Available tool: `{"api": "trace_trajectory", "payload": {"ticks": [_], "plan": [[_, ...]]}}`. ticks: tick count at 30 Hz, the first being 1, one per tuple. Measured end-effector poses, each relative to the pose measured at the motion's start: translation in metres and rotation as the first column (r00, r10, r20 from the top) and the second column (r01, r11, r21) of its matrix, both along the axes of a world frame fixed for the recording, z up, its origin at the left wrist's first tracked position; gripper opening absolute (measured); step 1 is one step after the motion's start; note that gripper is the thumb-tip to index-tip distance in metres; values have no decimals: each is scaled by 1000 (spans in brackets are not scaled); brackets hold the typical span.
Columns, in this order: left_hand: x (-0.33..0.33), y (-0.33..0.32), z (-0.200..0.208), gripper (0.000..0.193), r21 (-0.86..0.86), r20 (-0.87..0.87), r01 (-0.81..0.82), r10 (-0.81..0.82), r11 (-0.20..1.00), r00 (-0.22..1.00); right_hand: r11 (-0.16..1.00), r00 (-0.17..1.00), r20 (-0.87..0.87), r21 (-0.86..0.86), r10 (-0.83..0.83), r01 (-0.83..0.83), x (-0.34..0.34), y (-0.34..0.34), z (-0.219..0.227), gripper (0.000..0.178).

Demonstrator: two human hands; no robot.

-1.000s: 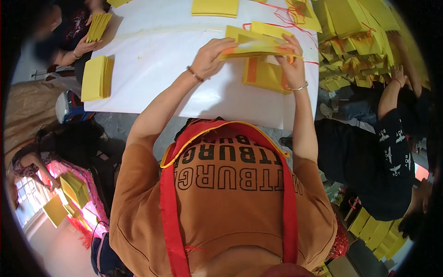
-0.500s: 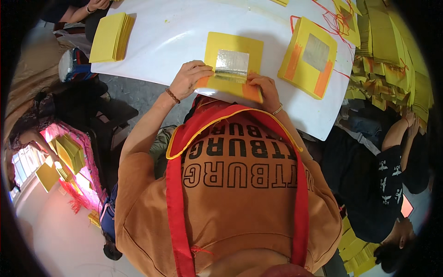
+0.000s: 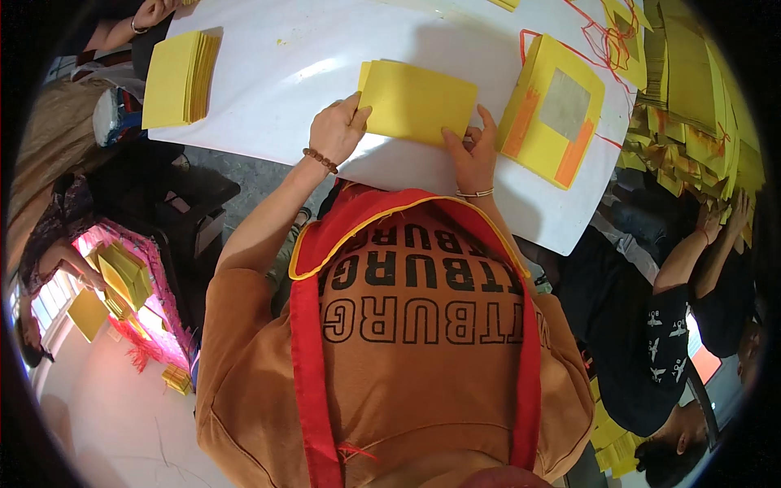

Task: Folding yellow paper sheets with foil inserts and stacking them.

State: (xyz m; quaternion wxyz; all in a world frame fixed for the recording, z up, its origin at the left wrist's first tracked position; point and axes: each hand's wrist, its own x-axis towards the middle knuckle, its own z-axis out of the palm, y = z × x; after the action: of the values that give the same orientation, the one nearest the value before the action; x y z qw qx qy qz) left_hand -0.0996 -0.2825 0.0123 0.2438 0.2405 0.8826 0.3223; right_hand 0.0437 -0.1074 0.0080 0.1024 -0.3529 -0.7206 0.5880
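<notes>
A yellow paper sheet [image 3: 419, 102], folded over with its plain side up, lies on the white table in front of me. My left hand [image 3: 338, 130] pinches its left edge between thumb and fingers. At the near right corner is my right hand [image 3: 472, 150]; its thumb touches the paper while the index finger stands apart, lifted beside the edge. The silver patch seen earlier is hidden inside the fold. To the right lies a stack of yellow sheets [image 3: 521, 134], its top one bearing a silver square [image 3: 565, 104] and orange strips.
A stack of folded yellow papers [image 3: 171, 81] stands at the table's left. Red string [image 3: 606, 41] tangles at the far right. The white table's near edge [image 3: 561, 244] curves close to me. Co-workers handle yellow paper on both sides, including a hanging pile [image 3: 679, 65] at right.
The sheet has been folded over, so its plain yellow side covers the silver patch. My right hand has loosened its grip, with the index finger raised. The view has shifted slightly.
</notes>
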Motion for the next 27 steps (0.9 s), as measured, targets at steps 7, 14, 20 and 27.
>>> {"api": "trace_trajectory", "payload": {"ticks": [7, 14, 20, 27], "plan": [[7, 6, 0, 32, 31, -65, -76, 78, 997, 995, 951, 980, 180, 280, 84, -133, -8, 5, 0, 38], [-1, 13, 10, 55, -31, 35, -90, 91, 995, 995, 921, 972, 228, 362, 59, -141, -14, 6, -3, 37], [-8, 19, 19, 54, -149, -260, -26, -14, 988, 965, 929, 952, 301, 335, 54, -159, -18, 8, 3, 38], [16, 63, -9, 43, -38, -586, 449, -383, 893, 714, 905, 960, 275, 392, 58, -167, -20, 5, 0, 37]]}}
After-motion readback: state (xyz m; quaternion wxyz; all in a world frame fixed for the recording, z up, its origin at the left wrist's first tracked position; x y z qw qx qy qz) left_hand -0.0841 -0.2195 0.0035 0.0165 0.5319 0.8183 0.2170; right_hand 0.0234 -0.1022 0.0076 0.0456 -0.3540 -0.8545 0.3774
